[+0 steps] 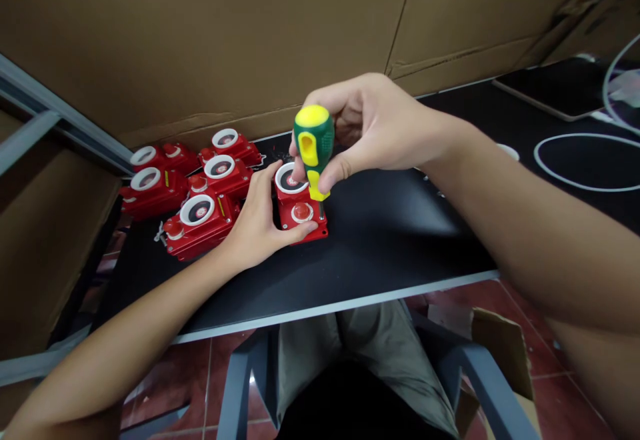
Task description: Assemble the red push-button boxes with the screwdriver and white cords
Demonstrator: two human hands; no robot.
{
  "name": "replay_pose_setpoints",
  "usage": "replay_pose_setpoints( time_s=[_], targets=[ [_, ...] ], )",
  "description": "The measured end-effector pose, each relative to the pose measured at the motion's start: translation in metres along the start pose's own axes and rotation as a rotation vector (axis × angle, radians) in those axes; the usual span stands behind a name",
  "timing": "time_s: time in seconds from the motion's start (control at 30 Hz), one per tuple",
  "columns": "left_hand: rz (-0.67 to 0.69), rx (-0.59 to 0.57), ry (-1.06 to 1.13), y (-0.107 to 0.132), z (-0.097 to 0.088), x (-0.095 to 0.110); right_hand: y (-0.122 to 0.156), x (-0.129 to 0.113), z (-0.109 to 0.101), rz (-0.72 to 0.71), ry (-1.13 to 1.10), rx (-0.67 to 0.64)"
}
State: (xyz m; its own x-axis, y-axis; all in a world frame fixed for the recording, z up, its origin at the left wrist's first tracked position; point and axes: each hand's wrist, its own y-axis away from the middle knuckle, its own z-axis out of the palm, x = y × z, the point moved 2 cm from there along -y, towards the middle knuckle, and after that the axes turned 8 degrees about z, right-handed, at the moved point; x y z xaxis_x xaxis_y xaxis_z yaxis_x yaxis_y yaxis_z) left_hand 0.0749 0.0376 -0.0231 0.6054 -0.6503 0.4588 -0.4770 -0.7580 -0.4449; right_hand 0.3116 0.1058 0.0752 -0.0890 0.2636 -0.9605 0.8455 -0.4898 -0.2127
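Observation:
My right hand is closed around a screwdriver with a stubby green and yellow handle. Its short metal shaft points down at the right side of a red alarm unit, close beside the red dome lamp. Whether the tip sits in a screw I cannot tell. With thumb and fingers wrapped about the same unit, my left hand grips it against the black table. A white ring with a dark centre shows on the unit's far half, partly covered by my fingers.
Several more red alarm units are grouped on the left of the black table. Tall cardboard walls off the back. To the right lie a white cable and a flat dark tablet-like thing. A metal frame stands left.

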Motion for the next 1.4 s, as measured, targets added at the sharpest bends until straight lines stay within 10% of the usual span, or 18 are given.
replay_pose_setpoints(
  time_s=[0.43,0.9,1.4],
  targets=[
    [0.022,-0.008,-0.046,0.001,-0.001,0.005,-0.003,0.005,0.009,-0.184,0.398,0.250],
    [0.056,-0.026,-0.019,-0.003,-0.004,0.005,0.001,0.016,-0.009,-0.190,0.002,-0.207],
    [0.052,-0.013,-0.053,0.000,-0.003,0.003,0.002,0.004,-0.006,-0.095,0.152,0.038]
  ],
)
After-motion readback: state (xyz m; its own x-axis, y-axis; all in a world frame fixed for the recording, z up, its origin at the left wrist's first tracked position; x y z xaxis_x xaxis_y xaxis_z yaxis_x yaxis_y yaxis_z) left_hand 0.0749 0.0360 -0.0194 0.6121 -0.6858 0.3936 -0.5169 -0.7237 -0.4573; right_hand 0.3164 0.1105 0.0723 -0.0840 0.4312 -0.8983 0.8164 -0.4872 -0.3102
